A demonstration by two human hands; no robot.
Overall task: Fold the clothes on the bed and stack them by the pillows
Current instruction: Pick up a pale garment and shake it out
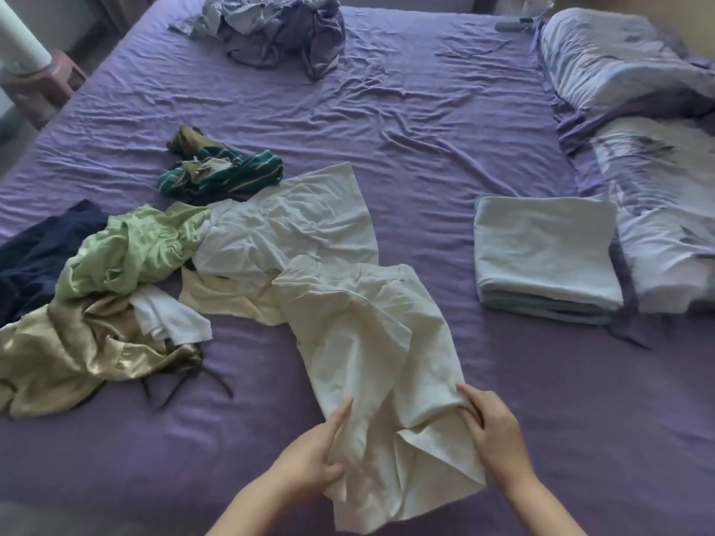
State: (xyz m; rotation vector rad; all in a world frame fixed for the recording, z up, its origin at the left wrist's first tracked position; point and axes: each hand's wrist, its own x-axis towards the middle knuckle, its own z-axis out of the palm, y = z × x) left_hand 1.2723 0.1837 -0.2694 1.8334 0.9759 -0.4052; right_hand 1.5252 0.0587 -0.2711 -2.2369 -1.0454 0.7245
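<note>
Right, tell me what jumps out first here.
Both hands, left hand and right hand, grip cream trousers spread on the purple sheet near the front. A heap of unfolded clothes sprawls to the left, and a folded pale-blue stack sits right, beside the pillows.

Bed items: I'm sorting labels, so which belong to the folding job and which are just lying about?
Job: cream trousers held by both hands, unfolded clothes heap, striped garment, folded stack, pillows.
Lying about: bunched bedding, stool.

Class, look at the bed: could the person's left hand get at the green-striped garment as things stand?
Probably not at once: the left hand grips the cream trousers, and the green-striped garment lies well beyond, past the white shirt.
</note>
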